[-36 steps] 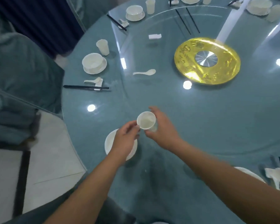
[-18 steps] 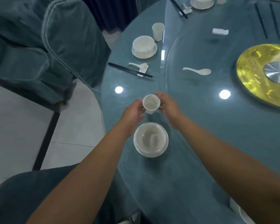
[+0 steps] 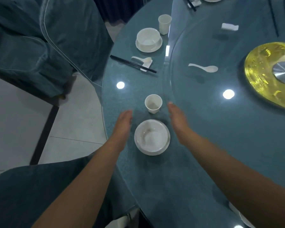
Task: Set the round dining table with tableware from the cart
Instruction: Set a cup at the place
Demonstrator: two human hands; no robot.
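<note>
Both hands are empty right now — the left hand (image 3: 123,120) has its fingers straight and relaxed, hovering over the blue-green glass surface (image 3: 196,162) near its edge, and the right hand (image 3: 177,116) is the same, flat and loose, touching nothing.

Sitting between the two sets of fingertips, slightly further out from the person, is the small white handleless cup (image 3: 153,103), upright on the glass and clear of both hands. Just behind it, closer to the body and between the wrists, is the white bowl on its saucer (image 3: 152,137).

So the cup lies straight ahead of both hands, about equally near each; being round, it has no long axis to worry about. My guess is this setting still needs a spoon and chopsticks — compare the neighbouring setting further along, with its black chopsticks (image 3: 132,63) and white spoon on a rest (image 3: 142,60). A loose white ceramic spoon (image 3: 203,67) lies on the inner glass turntable, nearer the right hand.
</note>
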